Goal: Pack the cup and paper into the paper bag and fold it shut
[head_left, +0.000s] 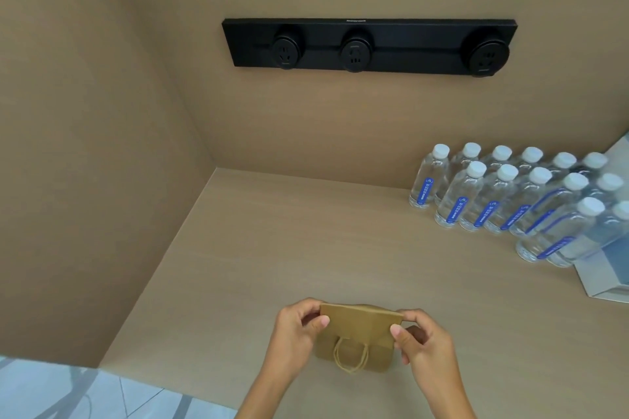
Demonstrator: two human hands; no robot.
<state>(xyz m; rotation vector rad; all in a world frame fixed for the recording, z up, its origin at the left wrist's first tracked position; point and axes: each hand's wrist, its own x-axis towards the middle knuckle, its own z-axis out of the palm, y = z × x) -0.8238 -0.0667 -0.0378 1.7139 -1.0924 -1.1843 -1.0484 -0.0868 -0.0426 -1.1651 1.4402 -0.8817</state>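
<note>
A small brown paper bag (355, 337) stands on the wooden counter (306, 248) near its front edge. Its top is folded over toward me, and a twine handle hangs down its front. My left hand (299, 333) pinches the left end of the folded top between thumb and fingers. My right hand (418, 337) pinches the right end the same way. The cup and the paper are not visible; the bag's inside is hidden.
Several clear water bottles (510, 197) with white caps and blue labels stand in rows at the back right. A white box (609, 279) lies at the right edge. A black socket strip (371, 44) is on the back wall. A side wall closes the left.
</note>
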